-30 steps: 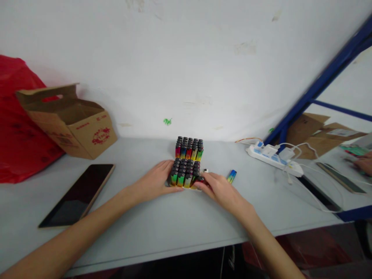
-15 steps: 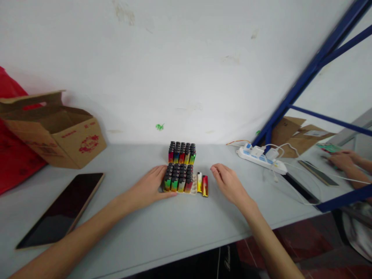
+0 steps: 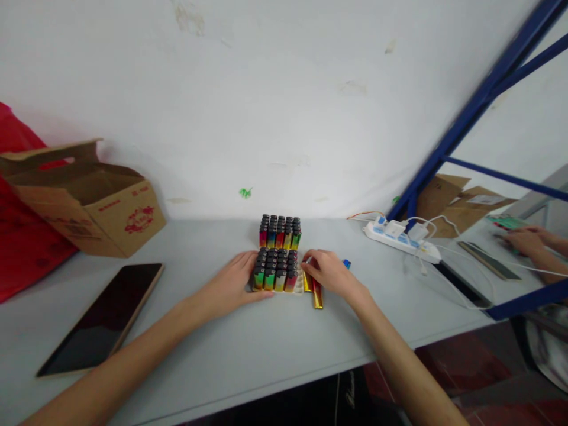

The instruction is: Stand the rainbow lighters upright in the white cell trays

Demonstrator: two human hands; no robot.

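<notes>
My left hand [image 3: 233,279] is wrapped round the left side of a white tray [image 3: 299,288], its thumb along the front edge. Rows of upright lighters [image 3: 275,269] with black tops and coloured bodies fill most of that tray; the slots at its right end hold none. Just right of it, my right hand [image 3: 329,272] has its fingertips closed at the top of a yellow lighter [image 3: 307,284]. A red and gold lighter [image 3: 318,297] lies beside it, partly under the hand. From behind the hand a blue lighter [image 3: 347,264] sticks out.
Behind stands a second block of lighters [image 3: 279,232]. A tablet [image 3: 102,319] and an open cardboard box [image 3: 119,213] are at left. At right are a power strip [image 3: 402,241] with cables and a blue metal frame [image 3: 464,130]; beyond it, another person's hands [image 3: 526,241].
My right hand has moved left onto the loose lighters, and its fingertips have closed at the yellow one. The blue lighter now shows. My left hand stays on the tray.
</notes>
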